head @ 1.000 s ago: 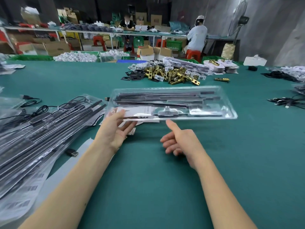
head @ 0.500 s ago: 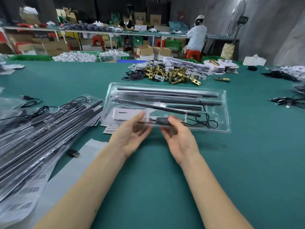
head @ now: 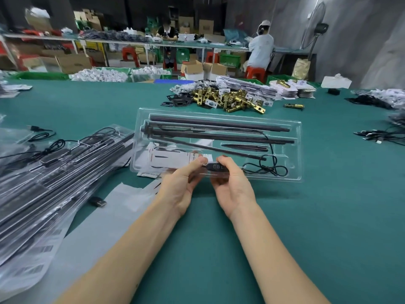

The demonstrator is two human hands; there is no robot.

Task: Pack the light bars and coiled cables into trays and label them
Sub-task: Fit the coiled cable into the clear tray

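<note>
A clear plastic tray [head: 293, 172] is tilted up from the green table, its open face toward me. Inside lie long black light bars [head: 219, 125], a thin black rod, a coiled black cable [head: 266, 168] at the right, and a white printed card [head: 168, 159] at the left. My left hand [head: 183, 183] and my right hand [head: 233, 185] both hold the tray's near edge, and their fingertips pinch a small black controller [head: 215, 166] with buttons between them.
A heap of bagged light bars and cables [head: 43, 178] lies at the left, with a loose USB plug [head: 98, 201] and white paper beside it. Brass latches [head: 228, 98] are piled behind the tray. Loose cables [head: 381, 134] lie at the right. Two people work at a far bench.
The tray was tipped up further toward me. Both hands closed in on its near edge and now pinch the black controller.
</note>
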